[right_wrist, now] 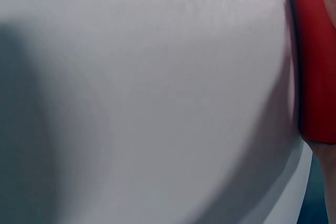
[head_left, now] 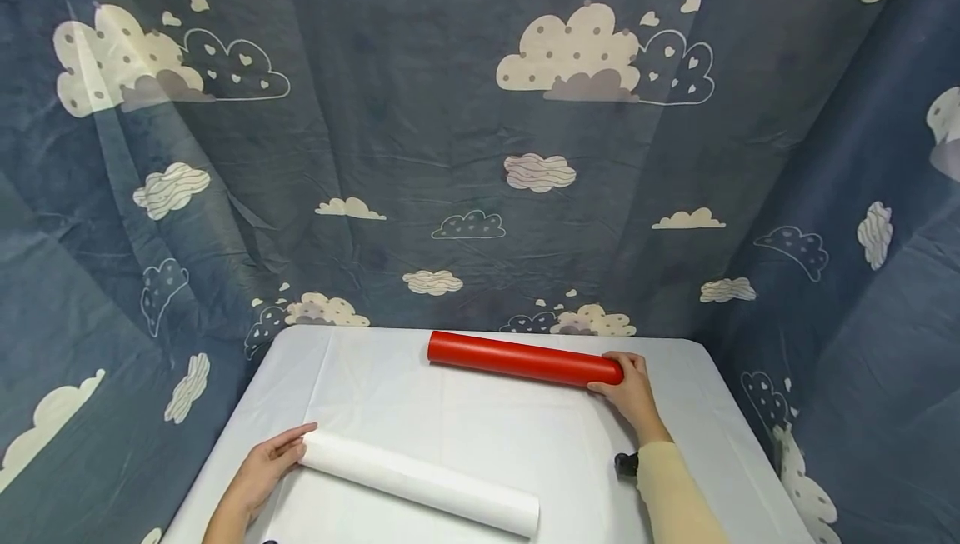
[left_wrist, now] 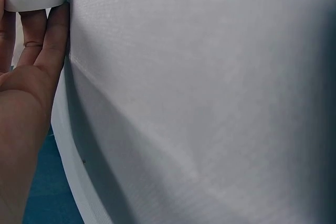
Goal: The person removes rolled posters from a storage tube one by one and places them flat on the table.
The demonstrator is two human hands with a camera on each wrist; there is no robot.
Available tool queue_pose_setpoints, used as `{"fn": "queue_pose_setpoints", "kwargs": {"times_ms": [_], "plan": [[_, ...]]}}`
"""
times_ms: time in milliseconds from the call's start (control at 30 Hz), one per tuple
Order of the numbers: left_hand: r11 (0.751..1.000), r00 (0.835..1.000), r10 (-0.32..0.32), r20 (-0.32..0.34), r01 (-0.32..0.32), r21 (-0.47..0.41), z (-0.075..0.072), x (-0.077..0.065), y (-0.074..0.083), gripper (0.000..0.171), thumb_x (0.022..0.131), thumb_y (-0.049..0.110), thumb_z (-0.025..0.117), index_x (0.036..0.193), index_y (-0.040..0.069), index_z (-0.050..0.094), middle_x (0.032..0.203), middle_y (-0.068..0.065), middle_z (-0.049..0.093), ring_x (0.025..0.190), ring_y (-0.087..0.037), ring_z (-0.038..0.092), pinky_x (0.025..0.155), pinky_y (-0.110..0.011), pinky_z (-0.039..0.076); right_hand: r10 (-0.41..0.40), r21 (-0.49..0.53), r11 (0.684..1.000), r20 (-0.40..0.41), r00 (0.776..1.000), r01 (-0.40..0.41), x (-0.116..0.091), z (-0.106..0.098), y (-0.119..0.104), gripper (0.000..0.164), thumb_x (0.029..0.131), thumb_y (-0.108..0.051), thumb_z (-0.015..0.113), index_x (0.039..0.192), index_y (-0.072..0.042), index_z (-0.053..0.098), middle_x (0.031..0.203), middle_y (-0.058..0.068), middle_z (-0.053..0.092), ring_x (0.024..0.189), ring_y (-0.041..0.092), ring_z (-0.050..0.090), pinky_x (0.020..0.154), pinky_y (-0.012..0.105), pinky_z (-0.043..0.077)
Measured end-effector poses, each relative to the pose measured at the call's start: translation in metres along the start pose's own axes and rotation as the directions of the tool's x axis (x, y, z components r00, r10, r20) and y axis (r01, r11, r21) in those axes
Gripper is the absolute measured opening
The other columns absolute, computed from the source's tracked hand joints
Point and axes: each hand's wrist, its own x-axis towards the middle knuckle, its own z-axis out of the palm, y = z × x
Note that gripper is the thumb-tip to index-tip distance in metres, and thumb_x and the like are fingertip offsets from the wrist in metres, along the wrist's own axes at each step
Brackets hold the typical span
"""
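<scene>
"What does the head view show?"

"The red roll (head_left: 517,359) lies near the table's (head_left: 382,386) far edge; the white roll (head_left: 420,477) slants across its nearer part. The right hand (head_left: 632,387) grips one's right end, the left hand (head_left: 262,465) pinches the other's left end, probably so neither turns loose."

"The left wrist view?"

"Fingers (left_wrist: 55,38) reach behind the white rim beside the table, likely supporting it."

"The right wrist view?"

"A fingertip (right_wrist: 331,1) rests on red, perhaps steadying it over the table."
</scene>
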Motion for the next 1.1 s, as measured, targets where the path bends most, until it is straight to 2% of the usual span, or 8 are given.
{"fn": "queue_pose_setpoints", "kwargs": {"times_ms": [333, 700, 933, 1100], "plan": [[1.000, 1.000, -0.014, -0.013, 0.014, -0.006, -0.006, -0.005, -0.006, 0.050, 0.104, 0.023, 0.069, 0.150, 0.008, 0.060, 0.140, -0.008, 0.067, 0.105, 0.012, 0.062, 0.096, -0.022, 0.060, -0.043, -0.017, 0.999, 0.032, 0.999, 0.043, 0.018, 0.019, -0.020, 0.073, 0.086, -0.026, 0.090, 0.147, -0.010, 0.053, 0.154, 0.026, 0.033, 0.139, 0.051, 0.040, 0.120, 0.072, 0.038], [1.000, 1.000, 0.000, -0.008, 0.000, -0.027, -0.003, -0.005, -0.003, 0.050, 0.104, 0.021, 0.069, 0.151, 0.005, 0.058, 0.143, -0.011, 0.067, 0.105, 0.012, 0.064, 0.098, -0.023, 0.060, -0.076, -0.026, 0.997, 0.060, 0.995, 0.078, 0.029, 0.024, -0.030, 0.072, 0.087, -0.026, 0.090, 0.147, -0.010, 0.053, 0.152, 0.027, 0.034, 0.138, 0.052, 0.041, 0.120, 0.072, 0.037], [1.000, 1.000, 0.000, -0.010, 0.000, -0.015, -0.001, -0.005, -0.001, 0.049, 0.104, 0.020, 0.068, 0.151, 0.007, 0.059, 0.139, -0.006, 0.069, 0.106, 0.011, 0.063, 0.097, -0.021, 0.059, -0.053, -0.021, 0.998, 0.068, 0.996, 0.055, 0.035, 0.029, -0.034, 0.072, 0.087, -0.024, 0.090, 0.148, -0.012, 0.053, 0.154, 0.025, 0.033, 0.140, 0.052, 0.041, 0.122, 0.071, 0.035], [1.000, 1.000, 0.004, -0.009, -0.005, -0.009, 0.001, -0.004, 0.001, 0.048, 0.104, 0.021, 0.069, 0.150, 0.008, 0.060, 0.140, -0.008, 0.069, 0.106, 0.010, 0.064, 0.097, -0.022, 0.060, -0.054, -0.020, 0.998, 0.084, 0.995, 0.056, 0.038, 0.033, -0.037, 0.072, 0.087, -0.022, 0.090, 0.148, -0.013, 0.053, 0.155, 0.025, 0.033, 0.141, 0.052, 0.040, 0.123, 0.071, 0.034]]}}
